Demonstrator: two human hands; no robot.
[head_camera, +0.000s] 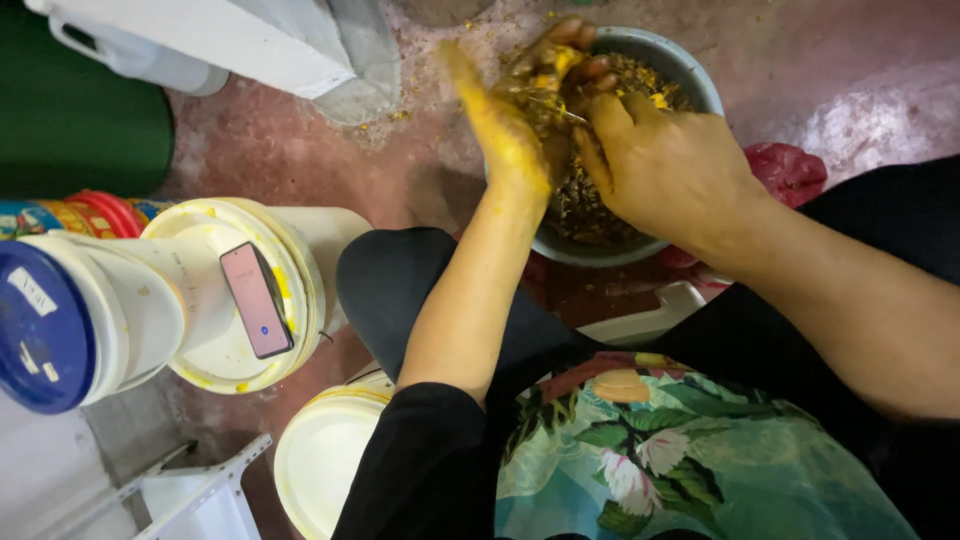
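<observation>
Crowding the grey bowl (700, 85) rim, the left hand (515, 125) cups yellow pulp (555, 65) while the right hand (660, 165) pinches a thin tool (560, 108).

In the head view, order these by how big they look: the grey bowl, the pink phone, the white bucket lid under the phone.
1. grey bowl
2. white bucket lid, nearly alike; hands hide part of the bowl, so unsure
3. pink phone, clearly smallest
</observation>
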